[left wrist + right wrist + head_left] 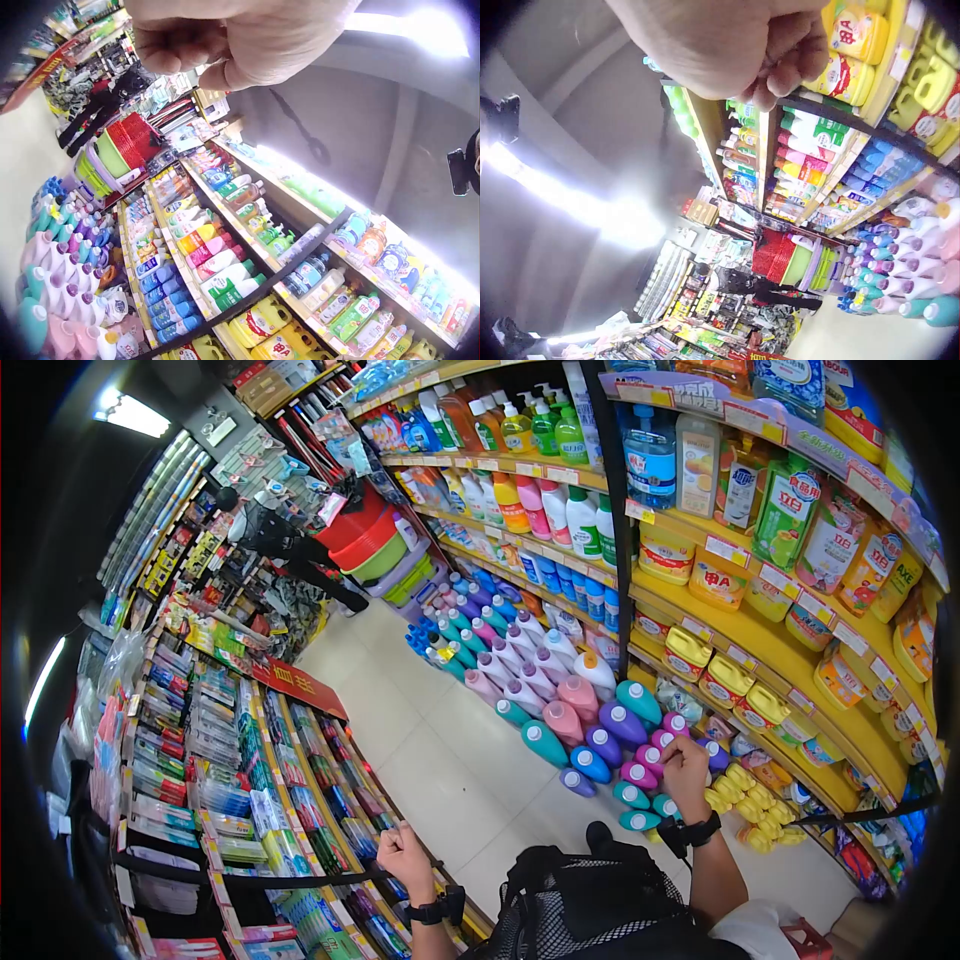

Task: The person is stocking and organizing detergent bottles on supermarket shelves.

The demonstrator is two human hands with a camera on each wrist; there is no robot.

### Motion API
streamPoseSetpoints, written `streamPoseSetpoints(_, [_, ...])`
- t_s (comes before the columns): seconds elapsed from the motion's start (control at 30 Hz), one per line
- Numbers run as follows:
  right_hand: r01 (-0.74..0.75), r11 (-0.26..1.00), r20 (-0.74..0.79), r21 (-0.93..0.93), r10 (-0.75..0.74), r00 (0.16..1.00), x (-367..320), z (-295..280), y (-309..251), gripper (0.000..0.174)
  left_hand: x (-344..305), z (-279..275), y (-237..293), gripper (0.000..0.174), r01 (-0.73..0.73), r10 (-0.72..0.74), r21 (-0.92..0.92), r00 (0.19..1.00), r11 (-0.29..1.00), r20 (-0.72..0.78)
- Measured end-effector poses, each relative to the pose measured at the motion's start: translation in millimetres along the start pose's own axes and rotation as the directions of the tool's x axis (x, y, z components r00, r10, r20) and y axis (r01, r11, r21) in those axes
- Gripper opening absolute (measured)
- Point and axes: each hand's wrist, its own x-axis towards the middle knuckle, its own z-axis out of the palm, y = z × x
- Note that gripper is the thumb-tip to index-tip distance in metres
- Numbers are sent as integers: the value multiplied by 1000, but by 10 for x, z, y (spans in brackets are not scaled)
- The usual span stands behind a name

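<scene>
Two hands show in the head view, both raised with their fingers curled inward and empty: the left hand (404,857) at lower centre-left, beside the long rack of hanging packets (215,800) that fills the lower left, and the right hand (686,772) at lower right. Each wrist carries one black device, on the left (437,907) and on the right (692,833). Nearest the right hand in the frame, right of lower centre, stand four visible magenta bottles (639,775) and, just below these, three teal bottles (629,796). They belong to a larger crowd of bottles on the tiled floor (440,760), whose rows overlap too much for a sure count; two pink bottles (564,722) stand in its middle part. Low on the shelving at right, three yellow jugs (727,679) sit in a row; at top centre, three pump bottles (545,432) stand together, one yellow and two green. On the shelf below come one orange bottle (508,505) and two pink-bodied bottles (531,510). One other person (275,535) stands at upper left, beside a stack of basins (358,528). Two bright lights (134,413) show along the left.
</scene>
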Motion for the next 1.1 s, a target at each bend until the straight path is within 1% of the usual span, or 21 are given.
streamPoseSetpoints(0.1, [-75, 997, -31, -22, 75, 997, 31, 77, -39, 20, 159, 54, -55, 44, 39, -39, -1, 999, 999, 24])
streamPoseSetpoints(0.13, [-115, 993, 9, -40, 115, 993, 53, 80, -79, 18, 224, 95, -73, 44, 55, -55, -7, 998, 998, 34])
streamPoseSetpoints(0.23, [-2, 994, -128, -108, -12, 992, 157, 231, -270, 14, 465, 270, -195, 43, 26, -26, -3, 999, 1000, 30])
streamPoseSetpoints(0.27, [26, 991, -106, -132, -40, 994, 180, 265, -252, 12, 565, 341, -250, 39, 6, -5, -21, 998, 1000, 59])
streamPoseSetpoints(0.37, [-16, 983, -176, -184, -17, 984, 251, 477, -440, 14, 939, 561, -394, 29, -55, 66, -85, 988, 995, 142])
streamPoseSetpoints(0.4, [-33, 978, -181, -206, -5, 984, 276, 570, -471, 14, 1071, 580, -414, 23, -30, 45, -72, 977, 997, 211])
streamPoseSetpoints(0.43, [-46, 972, -180, -229, 4, 984, 282, 676, -488, 15, 1213, 631, -456, 22, -23, 44, -94, 972, 995, 231])
streamPoseSetpoints(0.5, [-63, 960, -182, -273, 13, 983, 325, 910, -578, 15, 1522, 711, -531, 21, -9, 46, -138, 964, 990, 262])
streamPoseSetpoints(0.53, [-67, 953, -187, -296, 11, 982, 369, 1039, -643, 15, 1677, 754, -577, 17, 28, 18, -177, 966, 984, 256])
streamPoseSetpoints(0.57, [-72, 945, -190, -318, 11, 982, 424, 1166, -719, 14, 1836, 782, -647, 16, 30, 20, -195, 967, 980, 253])
streamPoseSetpoints(0.6, [-46, 949, -183, -313, -13, 983, 483, 1299, -807, 14, 2001, 800, -737, 15, 33, 22, -210, 968, 977, 252])
streamPoseSetpoints(0.7, [-41, 937, -167, -348, -19, 986, 639, 1703, -1073, 14, 2439, 771, -933, 13, 51, 6, -211, 965, 976, 262])
streamPoseSetpoints(0.8, [-95, 945, -153, -313, 49, 987, 737, 2082, -1206, 14, 2815, 738, -1154, 14, 70, -12, -208, 963, 976, 269])
streamPoseSetpoints(0.9, [-23, 905, -141, -424, -41, 989, 816, 2445, -1348, 13, 3118, 626, -1409, 13, 95, -40, -198, 963, 976, 265])
streamPoseSetpoints(1.03, [-43, 920, -142, -390, -14, 990, 875, 2865, -1499, 12, 3473, 514, -1643, 12, 87, -36, -190, 966, 978, 258])
streamPoseSetpoints(1.07, [-19, 910, -148, -415, -47, 988, 885, 2960, -1518, 12, 3543, 493, -1684, 12, 86, -37, -185, 966, 979, 256])
streamPoseSetpoints(1.1, [-18, 908, -133, -419, -42, 990, 895, 3033, -1551, 12, 3615, 473, -1714, 11, 99, -51, -177, 964, 979, 259])
